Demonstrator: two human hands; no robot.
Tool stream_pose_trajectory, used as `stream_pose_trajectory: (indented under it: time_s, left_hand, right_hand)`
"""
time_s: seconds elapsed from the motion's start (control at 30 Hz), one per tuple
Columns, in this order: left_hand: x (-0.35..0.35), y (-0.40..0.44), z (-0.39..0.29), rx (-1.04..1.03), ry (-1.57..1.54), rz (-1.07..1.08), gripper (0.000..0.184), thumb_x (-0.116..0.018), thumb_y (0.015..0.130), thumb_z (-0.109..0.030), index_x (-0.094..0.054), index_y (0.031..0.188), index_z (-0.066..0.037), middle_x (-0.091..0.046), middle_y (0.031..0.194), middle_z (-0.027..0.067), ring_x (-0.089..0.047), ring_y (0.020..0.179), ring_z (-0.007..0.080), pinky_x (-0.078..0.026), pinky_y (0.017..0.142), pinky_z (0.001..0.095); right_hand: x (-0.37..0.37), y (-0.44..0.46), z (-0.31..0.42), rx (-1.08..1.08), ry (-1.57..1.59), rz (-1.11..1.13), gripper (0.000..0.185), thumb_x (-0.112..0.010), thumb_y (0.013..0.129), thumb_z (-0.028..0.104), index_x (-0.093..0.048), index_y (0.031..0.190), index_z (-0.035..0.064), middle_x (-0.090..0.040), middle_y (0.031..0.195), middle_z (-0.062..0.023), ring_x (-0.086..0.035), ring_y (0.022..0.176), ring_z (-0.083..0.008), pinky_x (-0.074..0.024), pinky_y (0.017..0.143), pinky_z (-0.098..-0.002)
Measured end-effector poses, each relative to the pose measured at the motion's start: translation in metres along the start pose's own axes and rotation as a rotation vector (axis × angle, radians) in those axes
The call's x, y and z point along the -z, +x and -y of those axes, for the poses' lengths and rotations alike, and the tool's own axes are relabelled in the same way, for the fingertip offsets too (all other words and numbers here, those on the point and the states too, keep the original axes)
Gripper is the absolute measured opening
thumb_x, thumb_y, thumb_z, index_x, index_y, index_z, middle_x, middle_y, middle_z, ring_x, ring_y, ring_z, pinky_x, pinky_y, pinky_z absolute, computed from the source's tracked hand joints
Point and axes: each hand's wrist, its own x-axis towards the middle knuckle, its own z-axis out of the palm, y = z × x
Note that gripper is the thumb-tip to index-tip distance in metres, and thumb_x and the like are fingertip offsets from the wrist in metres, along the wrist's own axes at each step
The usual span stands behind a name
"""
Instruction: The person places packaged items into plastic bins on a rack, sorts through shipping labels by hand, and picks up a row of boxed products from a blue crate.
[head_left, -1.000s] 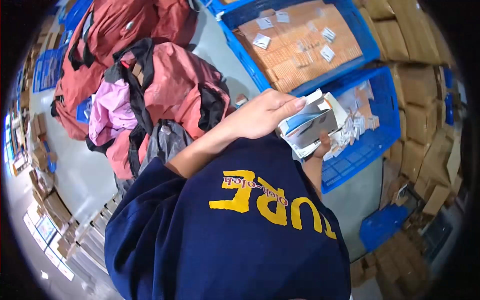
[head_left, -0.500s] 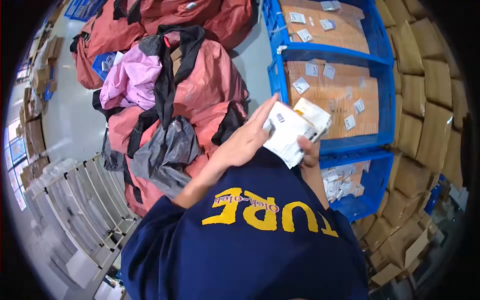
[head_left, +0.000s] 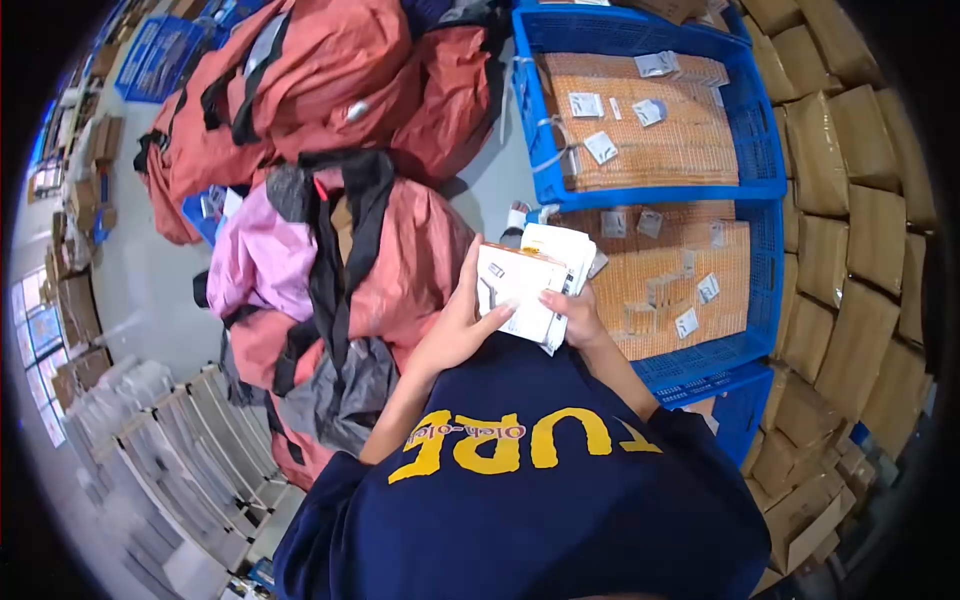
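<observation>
Squarely between our two hands: a small stack of white packets [head_left: 522, 288].

We have it in front of our chest, at the centre of our clock. Our left hand [head_left: 450, 330] grips its nine o'clock edge, thumb on the upper face; our right hand [head_left: 580, 318] closes on the four o'clock corner, thumb also on top. That two-sided hold probably keeps loose layers together (their edges look uneven) and leaves the printed face towards us. Our right fingers' undersides are hidden, so we cannot tell how far they reach beneath.

The upper blue crate [head_left: 655, 193] stands at one o'clock, the middle blue crate [head_left: 766, 270] at three, both holding rows of small orange-and-white boxes [head_left: 640, 150], perhaps packed tightly to save room. Its near rim lies just beside our right hand, so sideways room looks tight there. Red bags [head_left: 400, 240] crowd nine to eleven o'clock. Between bags and crates, a floor strip [head_left: 497, 175] opens towards twelve, the roomier way.
</observation>
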Motion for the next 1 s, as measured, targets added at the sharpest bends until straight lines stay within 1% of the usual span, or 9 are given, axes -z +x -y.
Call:
stream_pose_trajectory:
  time_s: [0.23,0.47,0.6,0.63,0.7,0.73,0.77,0.8,1.0]
  left_hand:
    - [0.024,0.164,-0.057,-0.047,0.223,0.135,0.075,-0.058,0.094,-0.019,-0.015,0.153,0.002,-0.018,0.156,0.0247,-0.028,0.140,0.0371,-0.026,0.114,0.0396]
    - [0.058,0.376,-0.060,-0.153,-0.012,0.451,0.044,-0.049,0.100,-0.025,-0.049,0.138,-0.004,-0.029,0.152,0.0152,-0.035,0.135,0.0274,-0.028,0.111,0.0359]
    - [0.060,0.548,0.053,0.084,0.161,0.327,0.039,-0.054,0.096,-0.022,-0.056,0.128,0.000,-0.061,0.120,0.0141,-0.057,0.110,0.0273,-0.044,0.096,0.0337]
    - [0.055,0.598,0.099,0.099,0.157,0.362,0.039,-0.054,0.096,-0.022,-0.056,0.128,0.000,-0.061,0.120,0.0141,-0.057,0.110,0.0273,-0.044,0.096,0.0337]
    - [0.033,0.686,0.186,0.179,0.774,0.524,0.041,-0.059,0.090,-0.021,-0.058,0.125,0.000,-0.064,0.115,0.0172,-0.061,0.105,0.0325,-0.050,0.087,0.0381]
    - [0.019,0.701,0.223,0.192,0.756,0.551,0.041,-0.059,0.090,-0.021,-0.058,0.125,0.000,-0.064,0.115,0.0172,-0.061,0.105,0.0325,-0.050,0.087,0.0381]
    - [0.001,0.734,0.252,0.087,0.801,0.558,0.044,-0.060,0.088,-0.022,-0.056,0.126,0.000,-0.062,0.118,0.0175,-0.060,0.107,0.0334,-0.049,0.088,0.0398]
    - [-0.015,0.751,0.283,-0.021,0.849,0.565,0.047,-0.062,0.087,-0.023,-0.055,0.128,-0.001,-0.061,0.120,0.0177,-0.058,0.109,0.0342,-0.048,0.089,0.0416]
    - [-0.189,0.799,0.474,-0.742,1.080,0.601,0.067,-0.070,0.077,-0.029,-0.047,0.136,-0.007,-0.051,0.134,0.0190,-0.051,0.120,0.0392,-0.043,0.095,0.0520]
  right_hand:
    - [0.048,0.100,0.090,0.054,0.329,0.055,0.066,-0.058,0.076,-0.003,-0.041,0.140,-0.0048,-0.059,0.129,-0.0199,-0.063,0.107,-0.0307,-0.0526,0.092,-0.0364]
    - [0.094,0.138,0.121,0.176,0.700,0.215,0.079,-0.063,0.077,0.018,-0.032,0.149,0.0077,-0.049,0.140,-0.0207,-0.052,0.124,-0.0378,-0.0381,0.109,-0.0538]
    - [0.078,0.160,0.115,0.606,1.053,0.130,0.080,-0.071,0.071,0.022,-0.035,0.142,0.0105,-0.056,0.111,-0.0091,-0.056,0.089,-0.0287,-0.0477,0.083,-0.0409]
    - [0.082,0.161,0.104,0.616,0.954,0.078,0.066,-0.071,0.072,0.024,-0.040,0.129,0.0107,-0.051,0.099,-0.0069,-0.050,0.076,-0.0239,-0.0446,0.072,-0.0377]
    - [0.070,0.186,0.129,0.805,0.849,0.073,0.062,-0.068,0.075,0.025,-0.041,0.129,0.0115,-0.052,0.101,-0.0073,-0.051,0.075,-0.0236,-0.0461,0.072,-0.0380]
    - [0.068,0.185,0.103,0.819,0.927,0.034,0.078,-0.073,0.072,0.024,-0.034,0.139,0.0160,-0.055,0.102,-0.0101,-0.053,0.072,-0.0274,-0.0473,0.067,-0.0406]
    - [0.063,0.189,0.087,0.840,0.999,0.007,0.095,-0.078,0.068,0.023,-0.027,0.149,0.0205,-0.058,0.103,-0.0128,-0.056,0.069,-0.0311,-0.0485,0.062,-0.0431]
    - [0.044,0.188,0.069,0.853,1.165,-0.152,0.090,-0.075,0.073,0.020,-0.028,0.150,0.0148,-0.059,0.117,-0.0149,-0.062,0.079,-0.0353,-0.0514,0.069,-0.0450]
    - [0.037,0.277,-0.030,0.854,1.448,-0.402,0.085,-0.073,0.074,0.022,-0.031,0.147,0.0117,-0.057,0.109,-0.0117,-0.059,0.078,-0.0310,-0.0507,0.072,-0.0429]
